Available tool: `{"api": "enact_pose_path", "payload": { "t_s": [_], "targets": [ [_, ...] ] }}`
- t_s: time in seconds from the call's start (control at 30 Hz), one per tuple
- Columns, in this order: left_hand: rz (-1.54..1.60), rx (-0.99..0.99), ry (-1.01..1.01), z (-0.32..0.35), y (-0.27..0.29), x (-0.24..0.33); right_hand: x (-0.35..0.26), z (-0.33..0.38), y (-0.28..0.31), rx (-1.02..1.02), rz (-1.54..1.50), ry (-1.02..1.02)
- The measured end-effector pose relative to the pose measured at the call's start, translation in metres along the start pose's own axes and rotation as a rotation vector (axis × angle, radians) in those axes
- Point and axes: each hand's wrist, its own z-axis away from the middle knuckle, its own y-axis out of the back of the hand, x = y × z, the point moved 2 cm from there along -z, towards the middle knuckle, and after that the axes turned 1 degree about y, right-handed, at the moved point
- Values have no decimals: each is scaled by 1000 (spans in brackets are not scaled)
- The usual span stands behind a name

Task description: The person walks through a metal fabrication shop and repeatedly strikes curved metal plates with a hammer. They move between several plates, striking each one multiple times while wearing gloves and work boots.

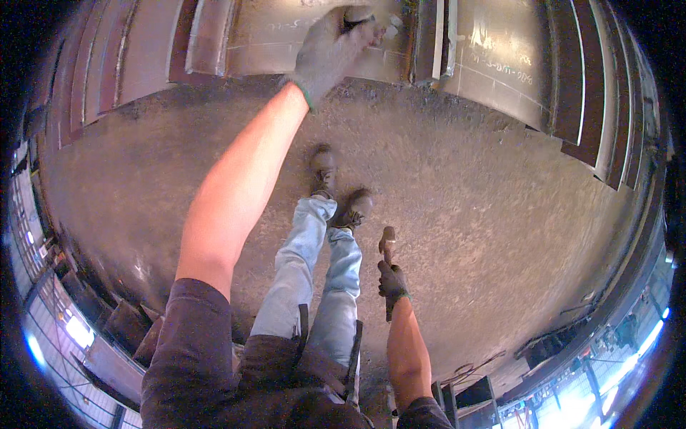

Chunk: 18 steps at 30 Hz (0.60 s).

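Observation:
My left hand (332, 46), in a grey work glove with a green cuff, is raised in front of a steel plate (264, 43) at the top. Its fingers are curled and a little blurred, with a dark gap by the thumb; what they hold, if anything, cannot be made out. Low at my right side, my right hand (392, 281) wears a dark glove and is wrapped round the handle of a hammer (387, 239). The hammer head points up and away from me, above the floor, and the handle end shows below the fist.
Upright steel ribs (427, 43) divide the plates, and another chalk-marked plate (493, 57) stands to the right. My boots (323, 168) stand on a rough brown floor (471, 193). Metal pieces (128, 325) lie at the lower left, and dark frames (475, 400) at the lower right.

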Motion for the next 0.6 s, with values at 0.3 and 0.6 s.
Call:
{"api": "enact_pose_path", "payload": {
  "t_s": [0.3,0.6],
  "targets": [
    [246,-141,23,-14,-11,-19,-6,-34,-13,-26,-18,-33],
    [211,-37,-19,-12,-9,-16,23,-61,-7,2,57,-61]
  ]
}}
